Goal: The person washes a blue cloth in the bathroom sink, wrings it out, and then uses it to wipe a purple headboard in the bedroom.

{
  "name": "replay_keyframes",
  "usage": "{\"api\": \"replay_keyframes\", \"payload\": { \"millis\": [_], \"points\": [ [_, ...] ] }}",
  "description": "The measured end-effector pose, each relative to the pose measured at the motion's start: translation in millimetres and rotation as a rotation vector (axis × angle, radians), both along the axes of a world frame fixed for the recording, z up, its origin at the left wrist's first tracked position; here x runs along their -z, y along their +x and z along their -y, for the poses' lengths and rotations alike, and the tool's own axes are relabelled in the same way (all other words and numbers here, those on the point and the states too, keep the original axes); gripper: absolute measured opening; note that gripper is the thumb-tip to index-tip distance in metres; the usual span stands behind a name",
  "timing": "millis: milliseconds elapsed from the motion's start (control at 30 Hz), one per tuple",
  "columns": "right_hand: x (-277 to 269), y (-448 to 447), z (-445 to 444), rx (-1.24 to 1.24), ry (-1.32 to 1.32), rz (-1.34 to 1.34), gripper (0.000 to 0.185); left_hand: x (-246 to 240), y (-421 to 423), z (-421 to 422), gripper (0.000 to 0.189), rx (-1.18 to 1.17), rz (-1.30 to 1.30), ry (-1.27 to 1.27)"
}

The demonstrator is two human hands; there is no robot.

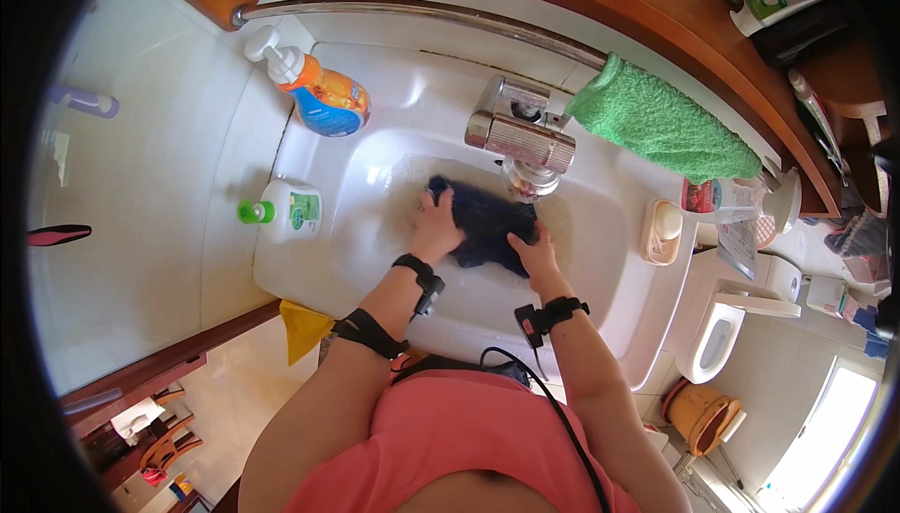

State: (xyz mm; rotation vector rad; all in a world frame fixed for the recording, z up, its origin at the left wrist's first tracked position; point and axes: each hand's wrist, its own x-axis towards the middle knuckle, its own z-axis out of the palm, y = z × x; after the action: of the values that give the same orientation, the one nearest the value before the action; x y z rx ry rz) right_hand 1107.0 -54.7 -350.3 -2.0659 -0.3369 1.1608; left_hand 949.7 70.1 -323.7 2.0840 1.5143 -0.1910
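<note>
A dark navy cloth (489,225) lies spread in the basin of a white washbasin (598,260), in what looks like shallow, cloudy water. At its left end, my left hand (437,225) grips the fabric, fingers over the upper edge. My right hand (536,249) holds the right end near the lower corner, its fingertips partly hidden by the cloth. Just above the cloth stands a chrome faucet (522,137) with a clear-looking tip; no stream of water can be made out from it. Both wrists carry black straps with small devices.
An orange and blue pump bottle (327,98) and a white soap bottle with a green pump (295,211) stand on the left rim. A green towel (661,119) hangs from a metal rail (422,10). At the right are a soap dish (661,232) and a toilet (717,341).
</note>
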Motion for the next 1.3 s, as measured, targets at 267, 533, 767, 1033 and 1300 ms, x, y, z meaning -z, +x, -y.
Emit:
{"api": "replay_keyframes", "payload": {
  "millis": [267,533,767,1033,1300],
  "points": [
    [2.5,11.2,-14.4,0.49,0.233,-1.13,0.053,-36.7,42.2,33.7,0.045,-0.171,0.935,-0.962],
    [10.5,-22.7,-13.4,0.568,0.333,-1.173,0.034,-3.1,42.9,25.1,0.04,-0.189,0.651,-0.245],
    [-22.2,-23.0,-2.6,0.536,0.083,-0.709,0.041,33.1,-3.9,-1.5,0.044,-0.171,0.132,0.442],
    [-6.6,-2.9,-3.5,0.565,0.328,-1.099,0.056,-16.5,33.5,33.5,0.055,-0.235,0.833,-1.072],
    [-8.5,-13.1,-3.0,0.647,0.482,-1.137,0.033,-17.2,50.5,53.5,0.03,0.013,0.743,-0.133]
  ]
}}
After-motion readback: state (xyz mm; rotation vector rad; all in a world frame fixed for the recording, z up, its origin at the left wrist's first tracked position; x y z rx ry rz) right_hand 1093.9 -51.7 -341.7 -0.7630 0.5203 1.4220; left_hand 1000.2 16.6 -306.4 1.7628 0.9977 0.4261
